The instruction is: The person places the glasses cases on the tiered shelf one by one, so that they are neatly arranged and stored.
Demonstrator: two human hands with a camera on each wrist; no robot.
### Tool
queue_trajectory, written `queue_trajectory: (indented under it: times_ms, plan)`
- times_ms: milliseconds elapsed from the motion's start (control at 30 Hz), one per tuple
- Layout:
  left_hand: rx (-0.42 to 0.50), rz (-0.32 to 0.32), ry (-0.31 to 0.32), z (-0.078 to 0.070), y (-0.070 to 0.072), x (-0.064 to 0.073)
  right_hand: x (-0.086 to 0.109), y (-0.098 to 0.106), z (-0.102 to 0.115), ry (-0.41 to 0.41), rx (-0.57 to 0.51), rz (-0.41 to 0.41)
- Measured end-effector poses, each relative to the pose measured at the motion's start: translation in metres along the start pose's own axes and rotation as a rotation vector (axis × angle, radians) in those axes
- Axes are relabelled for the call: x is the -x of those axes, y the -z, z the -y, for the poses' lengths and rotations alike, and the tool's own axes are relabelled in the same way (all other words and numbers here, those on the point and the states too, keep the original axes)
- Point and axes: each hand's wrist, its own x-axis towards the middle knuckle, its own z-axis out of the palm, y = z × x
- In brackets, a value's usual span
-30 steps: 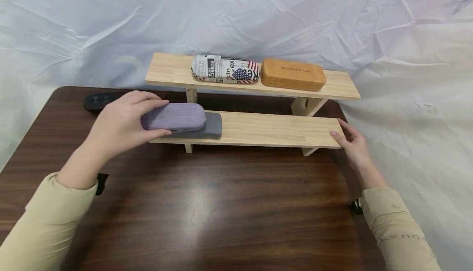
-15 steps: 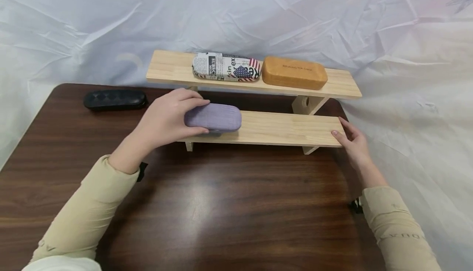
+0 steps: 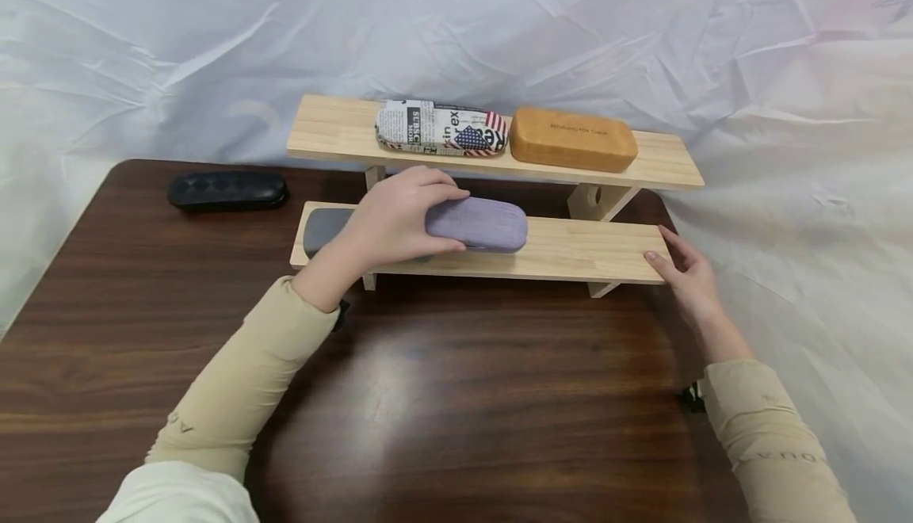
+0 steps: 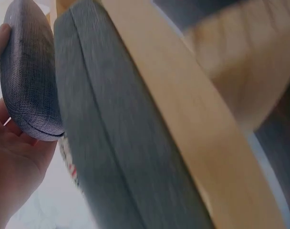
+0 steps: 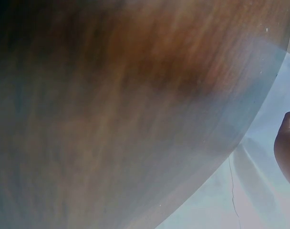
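From where I stand I count five oblong cases: one purple case point(image 3: 483, 224), one grey case point(image 3: 326, 227), one black case point(image 3: 227, 190), one orange-brown case point(image 3: 574, 139) and one newsprint-patterned case point(image 3: 440, 128). I make it two wooden boards, one upper board point(image 3: 332, 127) and one lower board point(image 3: 579, 250), plus one table point(image 3: 456, 380) and one pale backdrop sheet point(image 3: 214, 40).

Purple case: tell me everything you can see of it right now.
The purple case is oblong with rounded corners, covered in a finely streaked, cloth-like weave that looks greyer in the left wrist view. A seam runs near its rim, and it appears shut. The left grip pinches it by its left part. It is held lengthwise over the lower shelf, near the grey case's right end; whether it touches either is unclear.
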Motion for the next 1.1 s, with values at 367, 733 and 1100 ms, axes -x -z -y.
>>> queue_trajectory:
  times_ms: [367,733,1100]
  plan:
    - [0.01,0.122,0.042,-0.019,-0.03,-0.028,0.001,0.0,0.0,0.025,-0.008,-0.004]
    - [-0.035,0.189,0.083,-0.023,-0.047,-0.037,0.001,0.0,0.003,-0.016,0.058,0.013]
    - [-0.044,0.228,0.121,-0.019,-0.055,-0.036,0.003,-0.001,0.002,0.003,0.008,0.01]
